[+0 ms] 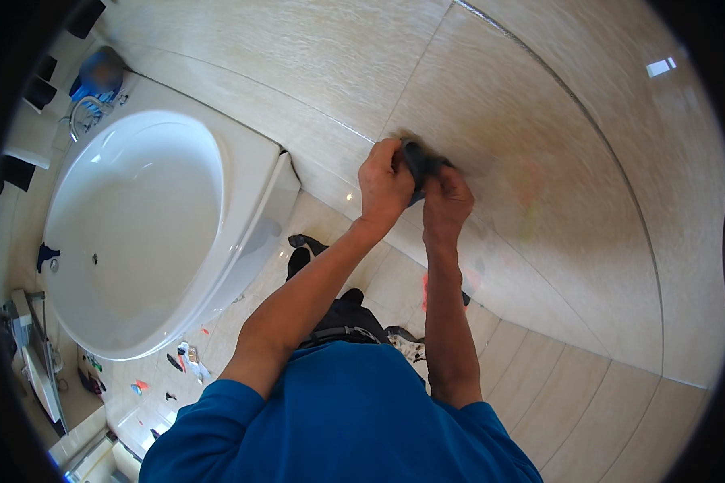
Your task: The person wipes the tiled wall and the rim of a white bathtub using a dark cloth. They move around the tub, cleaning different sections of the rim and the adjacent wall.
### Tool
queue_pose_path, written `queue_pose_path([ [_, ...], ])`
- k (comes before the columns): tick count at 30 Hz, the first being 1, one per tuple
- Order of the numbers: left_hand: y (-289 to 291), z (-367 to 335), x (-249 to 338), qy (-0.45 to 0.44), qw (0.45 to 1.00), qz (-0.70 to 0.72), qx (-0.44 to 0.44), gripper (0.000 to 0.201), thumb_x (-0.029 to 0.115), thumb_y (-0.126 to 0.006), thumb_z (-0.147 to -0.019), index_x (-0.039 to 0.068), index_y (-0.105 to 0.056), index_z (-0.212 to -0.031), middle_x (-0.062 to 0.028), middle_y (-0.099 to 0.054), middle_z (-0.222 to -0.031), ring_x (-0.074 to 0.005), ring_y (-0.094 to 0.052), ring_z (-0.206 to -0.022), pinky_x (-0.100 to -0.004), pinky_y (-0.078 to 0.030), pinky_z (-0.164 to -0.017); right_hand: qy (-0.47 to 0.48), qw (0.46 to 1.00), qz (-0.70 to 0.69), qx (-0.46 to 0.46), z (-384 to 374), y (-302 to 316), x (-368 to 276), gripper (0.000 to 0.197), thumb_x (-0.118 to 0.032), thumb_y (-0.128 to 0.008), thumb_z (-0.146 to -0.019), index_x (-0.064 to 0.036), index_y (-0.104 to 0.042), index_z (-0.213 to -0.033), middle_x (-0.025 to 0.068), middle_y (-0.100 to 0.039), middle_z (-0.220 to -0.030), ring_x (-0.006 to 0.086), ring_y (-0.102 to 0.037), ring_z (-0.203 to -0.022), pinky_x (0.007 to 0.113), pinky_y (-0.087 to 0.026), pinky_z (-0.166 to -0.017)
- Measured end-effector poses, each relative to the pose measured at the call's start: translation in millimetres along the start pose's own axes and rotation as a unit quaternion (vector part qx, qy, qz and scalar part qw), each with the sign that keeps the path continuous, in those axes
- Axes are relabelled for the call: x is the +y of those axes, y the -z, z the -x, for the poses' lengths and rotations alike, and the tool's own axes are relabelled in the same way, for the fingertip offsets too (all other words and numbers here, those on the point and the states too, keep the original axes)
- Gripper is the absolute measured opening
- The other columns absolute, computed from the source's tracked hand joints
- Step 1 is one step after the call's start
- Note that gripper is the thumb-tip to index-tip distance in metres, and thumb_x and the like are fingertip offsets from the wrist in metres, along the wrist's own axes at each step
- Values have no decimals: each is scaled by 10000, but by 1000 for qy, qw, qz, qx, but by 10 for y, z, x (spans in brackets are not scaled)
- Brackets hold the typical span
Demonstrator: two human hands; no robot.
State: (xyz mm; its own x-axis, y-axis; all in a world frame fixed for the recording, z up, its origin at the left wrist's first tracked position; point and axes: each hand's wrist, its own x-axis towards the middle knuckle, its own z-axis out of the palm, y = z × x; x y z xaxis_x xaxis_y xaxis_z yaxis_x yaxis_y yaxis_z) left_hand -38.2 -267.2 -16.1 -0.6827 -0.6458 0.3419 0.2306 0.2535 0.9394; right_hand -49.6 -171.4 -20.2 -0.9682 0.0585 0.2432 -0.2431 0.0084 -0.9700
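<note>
dark object [416, 167]: held up close by the wall, just right of where two seams [418, 71] meet, too blurred to name, can't tell if touching
left hand [385, 185]: curled firmly round its left side
right hand [448, 201]: gripping its right side, fingers bent in
wall [532, 105]: glossy beige, wavy grain
bathtub [137, 249]: white, oval, tap [74, 121] near its upper left edge
floor [258, 302]: beige tiles, scraps [192, 360] strewn off the bathtub's lower edge
</note>
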Motion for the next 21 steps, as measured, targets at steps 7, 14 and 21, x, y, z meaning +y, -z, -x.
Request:
queue_pose_path([
  [7,-111,-114,384,-64,997,34,14,162,-61,-596,-816,28,-590,-951,-156,-601,-828,-316,-610,-705,-392,-483,-609,51,998,1,30,-77,5,-399,168,19,-598,-886,40,-673,-1035,65,-720,-880,91,-653,-797,239,-524,-720],
  [14,-125,86,-81,20,996,-80,-19,102,26,-605,-875,26,-622,-976,-131,-658,-780,-230,-645,-690,-327,-508,-643,-7,999,51,14,50,79,63,169,-8,-610,-886,33,-683,-1032,77,-724,-885,120,-677,-810,263,-532,-754],
  [21,-106,368,-84,48,996,-69,-43,89,-13,-584,-831,10,-588,-917,-197,-630,-834,-388,-624,-749,-445,-486,-646,-68,997,35,-15,98,320,258,183,-12,-604,-869,38,-686,-1025,77,-726,-877,120,-672,-806,268,-530,-768],
])
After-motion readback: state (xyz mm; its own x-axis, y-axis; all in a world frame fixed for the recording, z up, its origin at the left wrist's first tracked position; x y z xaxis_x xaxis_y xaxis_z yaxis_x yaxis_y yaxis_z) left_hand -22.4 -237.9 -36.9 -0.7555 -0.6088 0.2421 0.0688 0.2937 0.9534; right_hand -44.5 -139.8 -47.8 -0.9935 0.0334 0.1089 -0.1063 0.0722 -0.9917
